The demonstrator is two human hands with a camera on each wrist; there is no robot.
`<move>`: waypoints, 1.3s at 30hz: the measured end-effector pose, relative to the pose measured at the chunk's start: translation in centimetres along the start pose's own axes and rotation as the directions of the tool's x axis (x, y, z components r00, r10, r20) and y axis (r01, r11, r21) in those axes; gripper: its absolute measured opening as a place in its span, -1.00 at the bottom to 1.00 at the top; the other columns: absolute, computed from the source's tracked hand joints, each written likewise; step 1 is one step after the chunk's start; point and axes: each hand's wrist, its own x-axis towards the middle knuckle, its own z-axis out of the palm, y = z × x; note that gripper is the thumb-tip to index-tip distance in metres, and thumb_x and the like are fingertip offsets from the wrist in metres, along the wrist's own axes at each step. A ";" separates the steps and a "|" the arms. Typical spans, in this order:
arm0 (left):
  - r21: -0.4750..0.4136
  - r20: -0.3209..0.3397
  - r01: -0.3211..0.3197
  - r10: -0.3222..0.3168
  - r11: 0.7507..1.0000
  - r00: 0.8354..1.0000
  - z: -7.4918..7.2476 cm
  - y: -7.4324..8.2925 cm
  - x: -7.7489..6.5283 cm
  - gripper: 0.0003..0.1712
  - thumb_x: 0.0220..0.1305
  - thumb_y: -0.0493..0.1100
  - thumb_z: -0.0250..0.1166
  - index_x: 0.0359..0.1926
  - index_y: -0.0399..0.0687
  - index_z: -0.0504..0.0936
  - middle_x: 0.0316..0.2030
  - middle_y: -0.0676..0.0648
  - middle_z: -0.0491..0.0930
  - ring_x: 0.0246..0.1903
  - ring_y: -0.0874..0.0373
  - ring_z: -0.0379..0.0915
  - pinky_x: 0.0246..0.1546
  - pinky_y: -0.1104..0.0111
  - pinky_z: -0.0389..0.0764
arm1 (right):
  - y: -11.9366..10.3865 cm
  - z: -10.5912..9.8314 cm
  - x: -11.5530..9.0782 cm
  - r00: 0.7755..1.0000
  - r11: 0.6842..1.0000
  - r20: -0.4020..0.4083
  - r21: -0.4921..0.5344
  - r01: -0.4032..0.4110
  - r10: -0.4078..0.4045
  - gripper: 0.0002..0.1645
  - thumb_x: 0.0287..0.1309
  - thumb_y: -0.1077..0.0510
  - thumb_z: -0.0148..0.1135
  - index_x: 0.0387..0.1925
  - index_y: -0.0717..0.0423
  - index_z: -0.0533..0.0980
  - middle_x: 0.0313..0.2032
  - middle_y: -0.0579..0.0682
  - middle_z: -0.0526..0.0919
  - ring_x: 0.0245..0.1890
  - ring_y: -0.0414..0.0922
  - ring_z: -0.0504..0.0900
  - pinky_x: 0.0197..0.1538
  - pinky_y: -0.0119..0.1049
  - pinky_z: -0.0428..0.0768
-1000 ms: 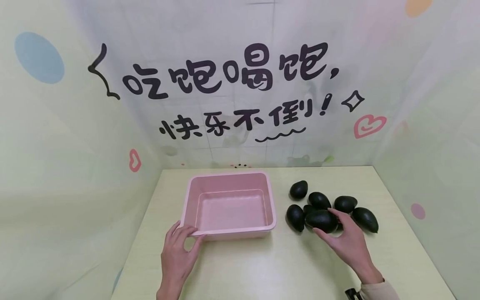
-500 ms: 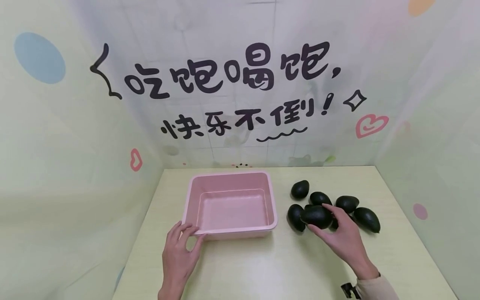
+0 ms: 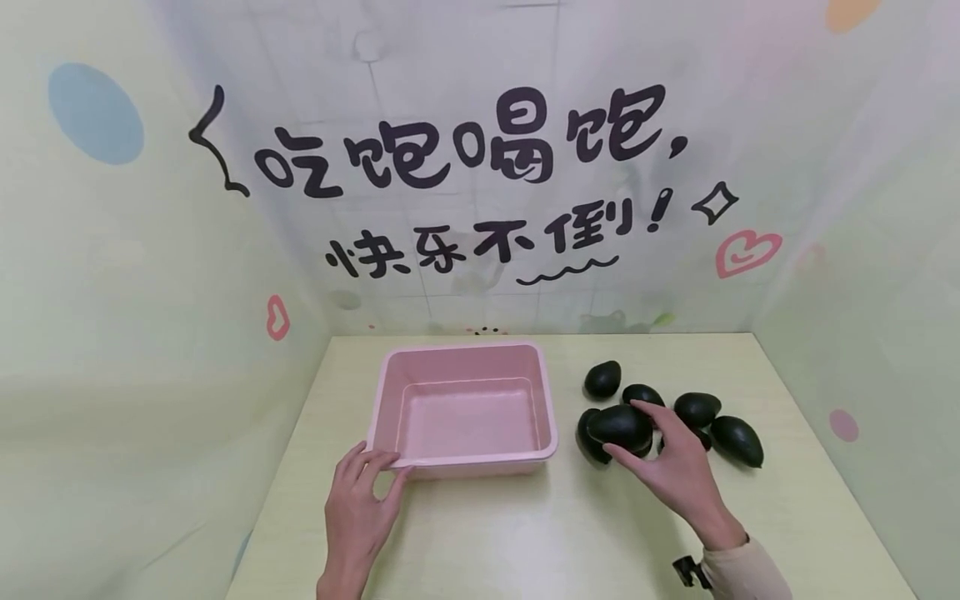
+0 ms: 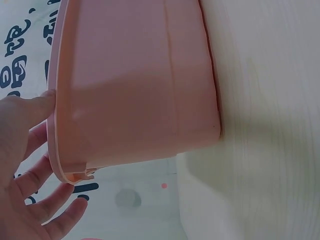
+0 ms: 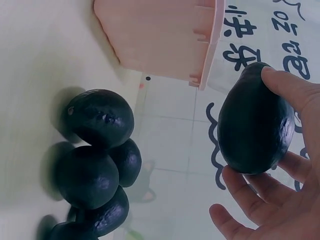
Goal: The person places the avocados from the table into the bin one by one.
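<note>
We count two bare hands. The right hand holds one dark green-black, egg-shaped, glossy-skinned fruit between thumb and fingers. In the right wrist view we see this held fruit raised clear of the table. A beige fabric sleeve covers the right forearm; one small black fitting sits beside its cuff.

The left hand grips one pink, rectangular, plastic-looking bin at its near left rim corner, thumb against the near side.

Around the right hand, we count at least six other dark fruits of the same shape, lying on the table to the right of the bin. Some overlap, so we cannot tell the exact number. The bin stands upright, apart from the fruits.

All rest on one pale, wood-grained table. Behind it hangs one light, printed backdrop, bearing two lines of black lettering, four characters each, and two pink heart outlines.
</note>
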 end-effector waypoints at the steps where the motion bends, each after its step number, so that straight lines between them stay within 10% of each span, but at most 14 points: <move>1: -0.001 -0.001 0.000 0.000 1.000 1.000 0.0 0.0 0.0 -0.64 -0.08 -0.17 0.71 -0.23 -0.11 0.80 -0.22 -0.15 0.76 0.12 -0.32 0.64 -0.03 -0.22 0.77 | -0.1 0.0 0.1 1.000 1.000 0.001 0.004 0.003 -0.003 -0.10 -0.05 -0.06 0.75 0.30 0.13 0.57 0.21 0.14 0.71 0.15 0.11 0.70 0.10 -0.13 0.64; 39: -0.002 0.048 0.046 -0.046 0.999 0.998 -0.3 -0.2 0.6 -0.64 -0.08 -0.15 0.74 -0.24 -0.07 0.79 -0.20 -0.14 0.74 0.17 -0.31 0.60 0.00 -0.23 0.76 | -3.6 1.5 2.6 0.985 0.987 0.070 0.032 0.156 -0.158 -0.11 -0.06 -0.06 0.75 0.29 0.07 0.56 0.17 0.04 0.71 0.16 0.02 0.72 0.17 0.02 0.73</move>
